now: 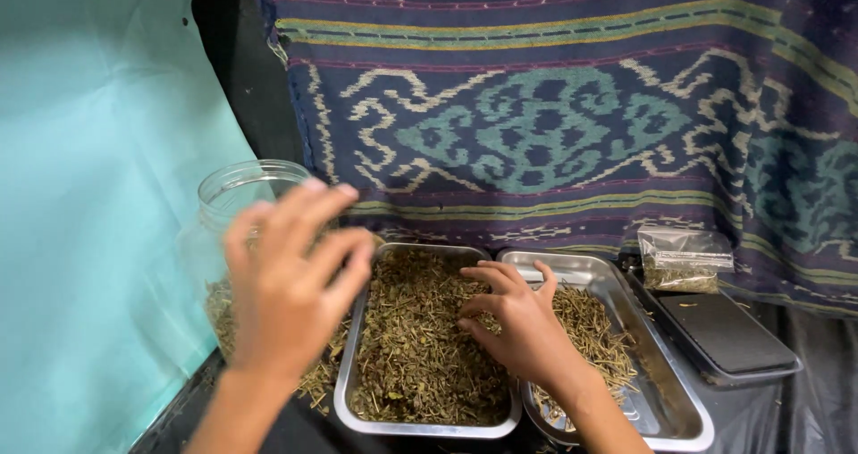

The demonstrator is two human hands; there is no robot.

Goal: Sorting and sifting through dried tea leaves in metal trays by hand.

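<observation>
Neither hand grasps anything: the right hand (523,324) rests fingers-down on dried herbs (420,347) filling the nearer steel tray (429,427); the left hand (290,280) hovers spread before the glass jar (241,195). Second tray (661,418) holds sparse stems; sorting appears mid-way.

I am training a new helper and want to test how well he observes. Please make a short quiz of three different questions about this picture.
1. True or false: the right hand rests in a metal tray of dried herbs.
2. Which container stands behind the raised left hand? A) clear glass jar B) blue bucket C) cardboard box
3. Fill in: the small clear bag of herbs lies on the far ____ side, above a flat dark tray.

Key: 1 true; 2 A, the glass jar; 3 right.
</observation>
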